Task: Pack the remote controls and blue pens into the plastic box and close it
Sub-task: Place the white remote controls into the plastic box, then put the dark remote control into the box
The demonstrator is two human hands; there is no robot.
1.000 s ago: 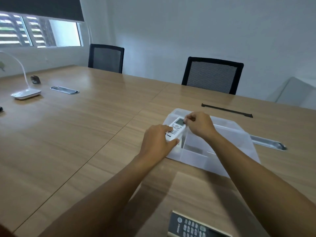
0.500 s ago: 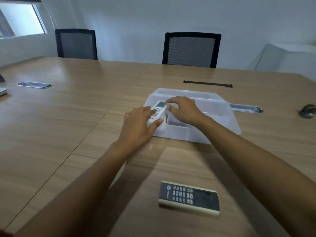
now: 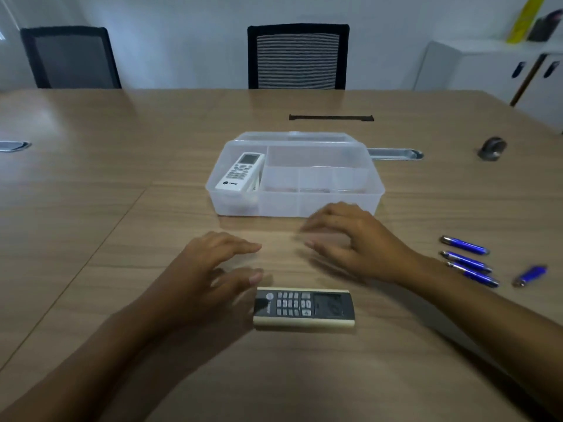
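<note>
Risk: left hand (image 3: 213, 269), empty with fingers spread, sits at the dark remote (image 3: 304, 306) low centre; a one-ended grab could let it pivot and slip. Right hand (image 3: 356, 242) also empty, blurred.

White remote (image 3: 240, 172) leans in the left compartment of the plastic box (image 3: 320, 205), centre.

Count: 2 remotes, 4 blue pens (image 3: 466, 245) at right, 1 box.

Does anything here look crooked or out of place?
Only slightly: the white remote leans tilted in the left compartment of the plastic box rather than lying flat. Nothing looks spilled or damaged.
</note>
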